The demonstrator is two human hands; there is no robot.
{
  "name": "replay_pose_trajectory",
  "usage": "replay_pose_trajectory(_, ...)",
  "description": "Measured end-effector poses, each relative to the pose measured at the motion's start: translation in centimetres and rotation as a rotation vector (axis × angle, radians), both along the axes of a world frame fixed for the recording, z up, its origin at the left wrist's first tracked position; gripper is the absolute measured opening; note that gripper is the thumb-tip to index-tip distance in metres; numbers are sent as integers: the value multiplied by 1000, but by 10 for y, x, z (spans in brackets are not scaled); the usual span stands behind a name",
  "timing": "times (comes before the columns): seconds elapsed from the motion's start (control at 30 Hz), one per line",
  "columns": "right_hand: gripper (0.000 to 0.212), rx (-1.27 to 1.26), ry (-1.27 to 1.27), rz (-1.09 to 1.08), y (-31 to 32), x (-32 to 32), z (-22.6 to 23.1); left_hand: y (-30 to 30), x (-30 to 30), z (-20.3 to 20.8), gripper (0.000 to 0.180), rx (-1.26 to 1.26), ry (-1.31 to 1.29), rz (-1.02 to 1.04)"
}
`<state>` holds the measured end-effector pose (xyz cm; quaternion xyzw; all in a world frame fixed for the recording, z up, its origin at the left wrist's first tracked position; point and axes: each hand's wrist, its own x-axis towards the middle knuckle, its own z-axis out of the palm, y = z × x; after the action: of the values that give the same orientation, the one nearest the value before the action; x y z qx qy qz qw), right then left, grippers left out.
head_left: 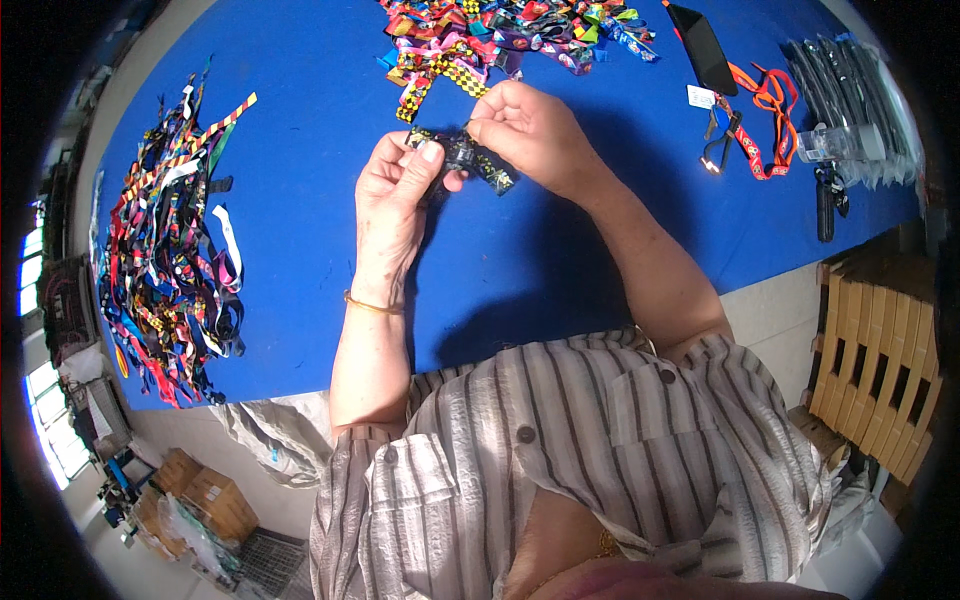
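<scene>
My left hand is closed on a dark strap with a small yellow-and-green pattern, thumb on top. A dark, shiny part, perhaps a buckle, sits at the middle of the bunched strap; its exact shape is too small to make out. My right hand pinches the strap's upper side between thumb and fingers, and the fingertips partly hide that spot. Just beyond both hands, a yellow-and-black checked strap trails from a heap of colourful patterned straps.
On the blue tabletop, a long pile of narrow straps lies at left. To the right are a black phone-like slab, orange-red lanyards, a clear plastic cup and bagged dark strips. Cardboard boxes stand on the floor.
</scene>
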<state>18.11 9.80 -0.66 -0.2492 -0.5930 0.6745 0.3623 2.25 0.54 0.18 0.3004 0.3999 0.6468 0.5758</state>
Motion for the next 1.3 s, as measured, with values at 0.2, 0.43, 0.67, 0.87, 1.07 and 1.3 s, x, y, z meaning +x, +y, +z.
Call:
replay_pose_trajectory(0.2, 13, 101, -40, 2, -1, 2, 8, -2, 0, -3, 8, -37, 146, -66)
replay_pose_trajectory(0.43, 12, 200, -106, 132, 0, 6, 10, -3, 5, -4, 7, -93, 122, -165)
replay_pose_trajectory(0.67, 13, 43, -117, 143, -5, 6, 12, -2, 17, -4, 5, -101, -57, -257)
replay_pose_trajectory(0.87, 20, 165, -123, 1, 3, 5, 10, -3, 11, -3, 7, -50, -106, -96)
replay_pose_trajectory(1.07, 27, 99, -119, 83, 8, 10, -3, 2, 0, -7, 6, -59, -217, 34)
replay_pose_trajectory(1.3, 21, 15, -113, 168, 3, 8, 5, -1, 0, -5, 4, -58, -237, -2)
